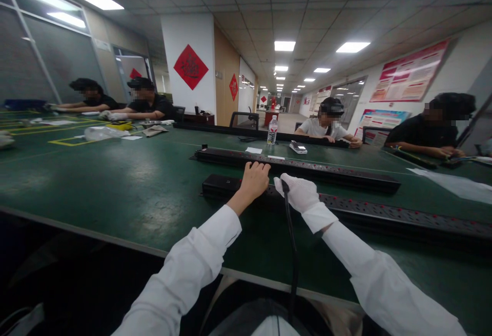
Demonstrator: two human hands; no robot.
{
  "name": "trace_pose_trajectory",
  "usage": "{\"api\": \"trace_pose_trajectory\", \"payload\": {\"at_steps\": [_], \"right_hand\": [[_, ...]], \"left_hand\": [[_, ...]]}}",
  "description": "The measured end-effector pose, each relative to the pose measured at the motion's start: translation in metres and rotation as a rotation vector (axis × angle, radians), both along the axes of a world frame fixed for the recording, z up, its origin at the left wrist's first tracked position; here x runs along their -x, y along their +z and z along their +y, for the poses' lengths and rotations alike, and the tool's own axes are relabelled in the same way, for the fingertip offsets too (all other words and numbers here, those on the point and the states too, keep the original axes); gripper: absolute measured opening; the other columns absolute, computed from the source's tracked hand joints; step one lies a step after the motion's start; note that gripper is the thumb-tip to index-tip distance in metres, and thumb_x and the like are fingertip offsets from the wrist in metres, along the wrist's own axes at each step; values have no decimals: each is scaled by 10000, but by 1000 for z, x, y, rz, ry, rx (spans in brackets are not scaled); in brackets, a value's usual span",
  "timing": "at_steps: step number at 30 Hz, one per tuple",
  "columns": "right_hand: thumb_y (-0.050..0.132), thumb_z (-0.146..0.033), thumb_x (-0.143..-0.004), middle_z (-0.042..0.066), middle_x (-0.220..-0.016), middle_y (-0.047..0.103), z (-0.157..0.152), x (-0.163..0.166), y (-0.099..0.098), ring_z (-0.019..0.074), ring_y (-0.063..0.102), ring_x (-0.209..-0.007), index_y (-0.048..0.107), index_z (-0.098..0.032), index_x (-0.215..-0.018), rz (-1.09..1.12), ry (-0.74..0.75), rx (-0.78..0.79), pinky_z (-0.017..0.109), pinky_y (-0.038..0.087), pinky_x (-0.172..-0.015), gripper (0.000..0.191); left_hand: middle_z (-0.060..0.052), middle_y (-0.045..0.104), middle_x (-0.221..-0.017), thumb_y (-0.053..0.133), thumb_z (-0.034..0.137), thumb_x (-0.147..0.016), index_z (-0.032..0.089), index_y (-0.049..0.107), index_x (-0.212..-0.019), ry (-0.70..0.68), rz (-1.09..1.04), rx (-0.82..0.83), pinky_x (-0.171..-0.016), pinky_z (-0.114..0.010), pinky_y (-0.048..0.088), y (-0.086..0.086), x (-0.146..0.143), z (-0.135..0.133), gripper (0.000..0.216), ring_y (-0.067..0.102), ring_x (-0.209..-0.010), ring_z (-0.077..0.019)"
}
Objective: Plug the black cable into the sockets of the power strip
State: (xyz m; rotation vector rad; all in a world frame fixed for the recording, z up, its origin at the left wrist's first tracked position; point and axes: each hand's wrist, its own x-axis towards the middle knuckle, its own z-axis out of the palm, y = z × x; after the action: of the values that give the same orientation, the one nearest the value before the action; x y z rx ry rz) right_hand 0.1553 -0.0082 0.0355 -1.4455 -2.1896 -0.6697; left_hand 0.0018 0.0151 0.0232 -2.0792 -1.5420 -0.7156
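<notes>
A long black power strip with red-marked sockets lies across the green table in front of me. My left hand, bare, rests over it near its left end. The fingers are bent over the strip's far edge, and the thumb is hidden. In a white glove, my right hand is closed around the end of a black power cable, just above the same strip. The cable hangs down over the table edge towards my lap. Behind both hands lies a second black power strip, roughly parallel to the first.
Further back stand a water bottle, a small white device and another long black bar. Co-workers sit around the table. Plastic bags lie left, a white sheet right.
</notes>
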Motion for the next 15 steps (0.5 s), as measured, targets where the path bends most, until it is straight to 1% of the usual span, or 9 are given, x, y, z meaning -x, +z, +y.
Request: {"api": "trace_pose_trajectory", "payload": {"at_steps": [3,7,10,15], "right_hand": [[243,-492,-870,5,-628,634,1,0,-1,118,552,-554,566,-231,-774,-12,-7,22,233,171,-491,426],[251,-490,-869,9,-653,639,0,1,-2,115,550,-552,565,-231,-787,-41,27,39,239,169,-484,415],[253,-482,-869,12,-655,641,-1,0,-4,112,549,-544,567,-223,-780,-23,30,19,234,175,-484,417],[257,-432,-877,17,-677,643,-2,-3,-13,97,546,-556,568,-207,-771,48,80,-31,215,215,-500,399]], "left_hand": [[-81,584,-958,411,151,-799,188,509,-1061,-1,-8,-9,-869,-395,282,0,0,0,283,481,-952,-222],[-81,577,-969,417,153,-791,188,510,-1053,0,-16,-13,-867,-396,283,1,-1,-1,280,478,-950,-224],[-82,576,-979,421,150,-789,191,511,-1052,6,-16,5,-872,-397,280,3,-1,-2,281,474,-962,-224],[-86,570,-993,420,153,-790,188,503,-1081,12,-13,18,-860,-394,294,4,-2,-4,305,473,-965,-225]]}}
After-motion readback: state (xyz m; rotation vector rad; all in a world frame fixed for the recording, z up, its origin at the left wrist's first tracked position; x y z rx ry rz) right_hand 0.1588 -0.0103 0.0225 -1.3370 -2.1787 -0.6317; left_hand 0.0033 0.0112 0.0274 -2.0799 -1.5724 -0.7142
